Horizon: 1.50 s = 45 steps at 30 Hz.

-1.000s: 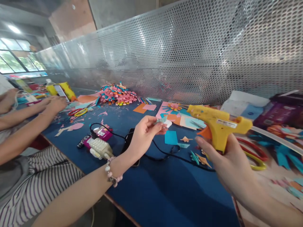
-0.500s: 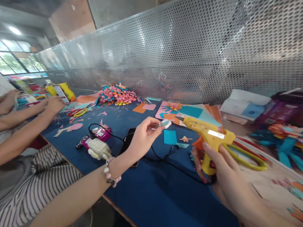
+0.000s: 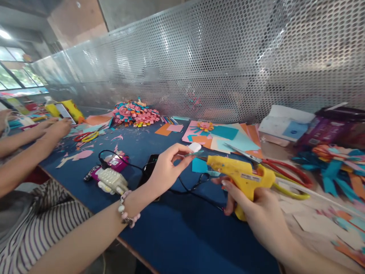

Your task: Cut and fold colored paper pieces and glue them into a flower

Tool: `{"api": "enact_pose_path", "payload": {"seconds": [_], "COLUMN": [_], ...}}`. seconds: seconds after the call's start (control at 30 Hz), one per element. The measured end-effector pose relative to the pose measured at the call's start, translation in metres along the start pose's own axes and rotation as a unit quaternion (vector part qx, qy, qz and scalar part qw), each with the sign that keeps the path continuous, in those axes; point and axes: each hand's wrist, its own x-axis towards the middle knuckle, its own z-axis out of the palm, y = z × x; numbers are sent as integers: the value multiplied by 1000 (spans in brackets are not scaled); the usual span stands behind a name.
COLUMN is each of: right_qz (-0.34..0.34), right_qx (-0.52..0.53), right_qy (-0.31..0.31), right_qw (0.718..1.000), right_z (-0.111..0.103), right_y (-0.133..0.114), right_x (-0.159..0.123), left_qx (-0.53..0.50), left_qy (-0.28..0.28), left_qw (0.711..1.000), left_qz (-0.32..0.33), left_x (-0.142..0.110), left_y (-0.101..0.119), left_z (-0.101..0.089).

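Note:
My left hand (image 3: 168,165) pinches a small teal piece of paper (image 3: 194,153) between thumb and fingertips. Just beyond those fingertips shows a white rounded object (image 3: 195,147); I cannot tell whether it is held or lies on the table. My right hand (image 3: 256,213) grips a yellow hot glue gun (image 3: 235,169) by its handle. The gun's dark nozzle points left, at or very close to the teal piece. Under my hands, a teal paper square (image 3: 199,165) lies on the blue table (image 3: 194,236).
Red-and-yellow-handled scissors (image 3: 285,171) lie beyond the glue gun. Coloured paper sheets (image 3: 248,139) and a paper flower pile (image 3: 135,113) are along the mesh panel (image 3: 182,64). A phone (image 3: 149,167), a black cable and a power bank (image 3: 118,163) lie left. A co-worker's hands (image 3: 58,127) are farther left.
The glue gun has come left and its nozzle is now at the teal piece in my left hand. The scissors' blades have come into sight behind the gun. The view has shifted slightly.

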Motion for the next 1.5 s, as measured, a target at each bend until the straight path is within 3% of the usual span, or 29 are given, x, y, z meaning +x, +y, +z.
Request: {"api": "enact_pose_path", "payload": {"seconds": [0.37,0.8,1.5], "right_qz": [13,12,-12], "right_qx": [31,-18,-90], "right_qy": [30,26,41], "right_qw": [999,999,995], "right_z": [3,2,1], "right_y": [9,3,4], "right_x": [-2,-2,-7], "left_qx": [21,54,115], "left_qy": [11,8,14], "left_qw": [999,992,979], "left_qz": [31,112,170], "left_x": [1,0,-2], "left_y": [6,11,15], "left_z": [-2,-5,-6]}}
